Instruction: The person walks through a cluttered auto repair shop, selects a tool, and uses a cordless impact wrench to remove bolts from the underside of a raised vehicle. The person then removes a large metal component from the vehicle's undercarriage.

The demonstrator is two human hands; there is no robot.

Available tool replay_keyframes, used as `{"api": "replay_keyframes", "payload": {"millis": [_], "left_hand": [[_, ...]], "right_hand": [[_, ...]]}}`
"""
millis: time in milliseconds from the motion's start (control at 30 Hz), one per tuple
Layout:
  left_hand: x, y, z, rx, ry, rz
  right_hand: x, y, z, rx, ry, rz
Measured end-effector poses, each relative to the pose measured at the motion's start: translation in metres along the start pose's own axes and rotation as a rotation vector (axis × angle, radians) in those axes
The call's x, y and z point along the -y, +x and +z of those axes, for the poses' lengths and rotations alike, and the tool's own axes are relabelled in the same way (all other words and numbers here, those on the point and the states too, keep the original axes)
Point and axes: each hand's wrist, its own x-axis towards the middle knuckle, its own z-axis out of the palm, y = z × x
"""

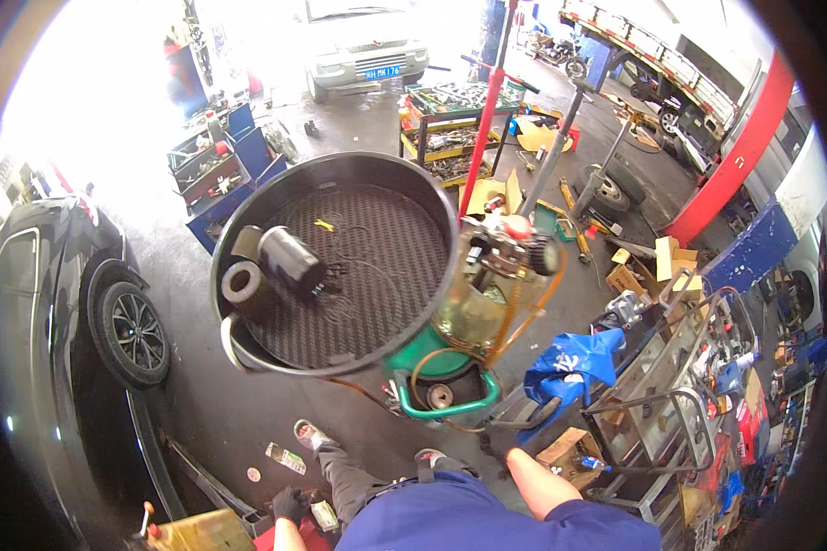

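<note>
My left hand [290, 505], in a dark glove, hangs low beside a small printed packet [323, 516] and a red object [265, 540]. Its fingers are too small and dark to read. At the lower right, my right hand [496, 448] also looks dark-gloved and blends into the floor near a dark hose [528, 421]; whether it holds anything cannot be made out. In front of me stands a wide black drain pan [404, 188]. Inside lie a black cylindrical canister [289, 259], a ring-ended cylinder [243, 283] and a small yellow piece [323, 225]. Beneath it shows a green wheeled base [450, 409] with a clear tank [469, 317].
A dark car [55, 367] stands on the left. To the right are a blue bag [579, 363], a metal cart [652, 422] and cardboard boxes [675, 257]. Farther off are a tool trolley [450, 129], a red post [487, 119] and a white van [368, 55].
</note>
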Motion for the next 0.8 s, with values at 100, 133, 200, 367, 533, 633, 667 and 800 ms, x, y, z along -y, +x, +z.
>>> {"api": "replay_keyframes", "payload": {"millis": [100,133,200,367,533,633,667,800], "left_hand": [[0.039,0.076,-0.046,0.097,-0.052,-0.028],[0.055,0.110,-0.055,0.073,0.100,0.057],[0.088,0.178,-0.084,0.159,-0.417,-0.239],[0.155,0.312,-0.198,0.248,-0.594,0.079],[0.106,0.436,-0.327,0.386,-1.164,-0.237],[0.066,0.501,-0.375,0.509,-1.268,-0.088],[0.054,0.519,-0.385,0.509,-1.261,-0.066],[0.057,0.580,-0.408,0.388,-1.102,-0.063]], "right_hand": [[-0.016,-0.004,0.027,-0.093,0.046,-0.001],[-0.027,-0.007,0.039,-0.166,0.011,0.016],[-0.041,-0.022,0.070,-0.300,-0.034,0.069],[-0.090,-0.052,0.188,-0.220,0.222,0.222],[-0.103,-0.078,0.306,-0.344,0.559,0.222],[-0.095,-0.072,0.370,-0.438,0.485,0.249],[-0.092,-0.071,0.389,-0.468,0.433,0.247],[-0.067,-0.036,0.464,-0.490,0.392,0.252]]}}
